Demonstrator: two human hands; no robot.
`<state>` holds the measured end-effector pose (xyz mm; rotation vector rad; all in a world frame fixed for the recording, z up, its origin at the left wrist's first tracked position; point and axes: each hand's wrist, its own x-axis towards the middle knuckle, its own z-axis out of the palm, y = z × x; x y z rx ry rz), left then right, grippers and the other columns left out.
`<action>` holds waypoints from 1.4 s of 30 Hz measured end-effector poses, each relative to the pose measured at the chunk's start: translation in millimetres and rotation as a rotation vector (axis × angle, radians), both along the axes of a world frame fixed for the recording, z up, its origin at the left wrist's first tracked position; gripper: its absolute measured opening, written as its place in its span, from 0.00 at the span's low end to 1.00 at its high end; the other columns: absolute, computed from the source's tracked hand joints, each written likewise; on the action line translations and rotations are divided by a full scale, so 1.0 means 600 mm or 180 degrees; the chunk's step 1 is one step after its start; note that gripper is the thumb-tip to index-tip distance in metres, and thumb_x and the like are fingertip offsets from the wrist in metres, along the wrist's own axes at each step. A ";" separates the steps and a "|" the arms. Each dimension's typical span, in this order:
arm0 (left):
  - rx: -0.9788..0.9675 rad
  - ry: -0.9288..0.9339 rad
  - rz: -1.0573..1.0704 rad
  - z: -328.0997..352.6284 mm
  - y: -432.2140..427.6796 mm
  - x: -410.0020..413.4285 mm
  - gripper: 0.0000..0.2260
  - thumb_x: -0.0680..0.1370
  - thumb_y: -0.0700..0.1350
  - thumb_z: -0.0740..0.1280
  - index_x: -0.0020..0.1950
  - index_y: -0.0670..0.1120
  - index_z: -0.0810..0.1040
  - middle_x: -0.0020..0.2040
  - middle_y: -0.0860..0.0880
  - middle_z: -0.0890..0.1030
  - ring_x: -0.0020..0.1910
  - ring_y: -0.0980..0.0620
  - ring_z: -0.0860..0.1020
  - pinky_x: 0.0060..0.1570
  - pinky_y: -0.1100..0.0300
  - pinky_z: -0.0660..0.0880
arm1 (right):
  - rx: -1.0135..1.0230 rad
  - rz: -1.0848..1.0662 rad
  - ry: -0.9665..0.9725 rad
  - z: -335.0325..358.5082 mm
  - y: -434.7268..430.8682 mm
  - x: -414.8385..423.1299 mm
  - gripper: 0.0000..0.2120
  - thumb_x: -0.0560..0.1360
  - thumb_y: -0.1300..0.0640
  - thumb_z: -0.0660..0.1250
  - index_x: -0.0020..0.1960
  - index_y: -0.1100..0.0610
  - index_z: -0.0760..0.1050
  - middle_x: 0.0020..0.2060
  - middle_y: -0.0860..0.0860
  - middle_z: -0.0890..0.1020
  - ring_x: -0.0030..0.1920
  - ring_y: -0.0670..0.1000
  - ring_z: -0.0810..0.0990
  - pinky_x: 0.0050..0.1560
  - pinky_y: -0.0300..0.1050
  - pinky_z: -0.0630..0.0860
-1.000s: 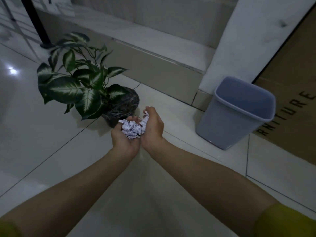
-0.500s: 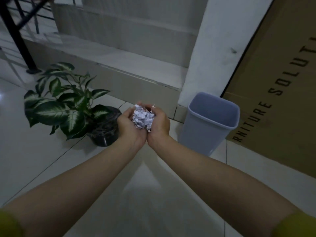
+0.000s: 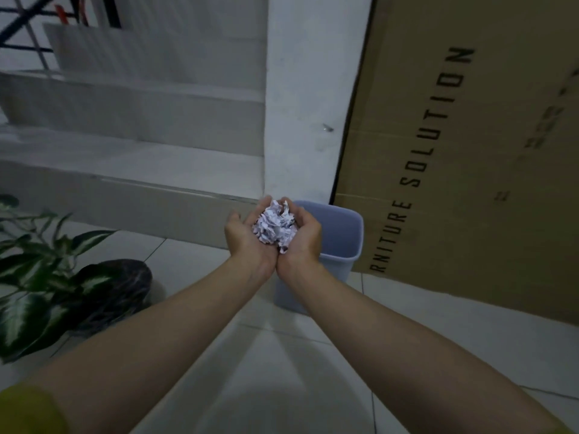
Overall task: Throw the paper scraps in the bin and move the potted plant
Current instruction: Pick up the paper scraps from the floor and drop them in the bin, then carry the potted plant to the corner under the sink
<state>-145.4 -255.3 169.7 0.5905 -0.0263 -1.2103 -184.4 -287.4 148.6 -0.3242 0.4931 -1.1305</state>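
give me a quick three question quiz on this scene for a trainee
1. True or false: the paper scraps are already inside the bin.
2. Multiple choice: where does the potted plant stand? A) on the stairs B) on the floor at the person's left C) inside the cardboard box
3. Fill in: the scraps sit cupped between the left hand and the ____ hand.

Key:
1. False: both hands hold them in front of the bin.
2. B.
3. right. The two hands press together at the heels, making one cupped grip.
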 end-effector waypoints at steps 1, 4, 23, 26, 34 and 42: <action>0.0046 -0.0057 -0.0057 0.003 -0.012 -0.008 0.27 0.81 0.56 0.46 0.46 0.38 0.76 0.44 0.37 0.78 0.43 0.40 0.77 0.55 0.48 0.72 | 0.0027 -0.0061 -0.0028 0.003 -0.009 -0.009 0.22 0.74 0.60 0.61 0.22 0.58 0.79 0.22 0.51 0.82 0.25 0.50 0.81 0.39 0.44 0.77; 0.0157 -0.0242 -0.0281 0.008 -0.047 -0.034 0.26 0.80 0.58 0.49 0.46 0.38 0.77 0.46 0.37 0.78 0.43 0.40 0.77 0.48 0.50 0.75 | 0.0085 -0.0229 0.0020 0.012 -0.038 -0.040 0.23 0.74 0.61 0.60 0.22 0.59 0.78 0.23 0.53 0.82 0.30 0.53 0.80 0.39 0.46 0.76; 0.0102 -0.5021 -0.0557 -0.123 -0.102 -0.044 0.16 0.82 0.41 0.53 0.68 0.43 0.71 0.68 0.51 0.71 0.72 0.54 0.64 0.75 0.58 0.53 | -0.2655 -0.0531 0.4878 -0.045 -0.103 -0.136 0.23 0.80 0.61 0.52 0.74 0.58 0.53 0.77 0.55 0.51 0.76 0.52 0.45 0.76 0.51 0.40; 0.0428 -0.6713 -0.0550 -0.155 -0.086 -0.030 0.21 0.83 0.46 0.47 0.76 0.44 0.62 0.77 0.51 0.59 0.78 0.56 0.47 0.74 0.57 0.36 | -0.3303 -0.0287 0.6142 -0.074 -0.082 -0.146 0.25 0.81 0.57 0.49 0.75 0.58 0.45 0.77 0.54 0.45 0.76 0.51 0.38 0.73 0.51 0.32; 0.0680 -0.8138 -0.0370 -0.160 -0.060 -0.010 0.43 0.74 0.60 0.25 0.75 0.42 0.62 0.76 0.46 0.62 0.75 0.50 0.53 0.72 0.56 0.42 | -0.3541 0.0044 0.7171 -0.119 -0.052 -0.179 0.29 0.78 0.45 0.34 0.74 0.58 0.39 0.77 0.53 0.43 0.76 0.51 0.37 0.70 0.51 0.28; 0.0439 -0.8361 -0.0601 -0.160 -0.062 -0.034 0.37 0.79 0.57 0.31 0.72 0.37 0.65 0.73 0.41 0.67 0.73 0.44 0.63 0.69 0.49 0.62 | -0.3637 0.0123 0.7186 -0.112 -0.067 -0.220 0.33 0.73 0.43 0.30 0.74 0.57 0.39 0.77 0.52 0.45 0.76 0.50 0.39 0.71 0.50 0.31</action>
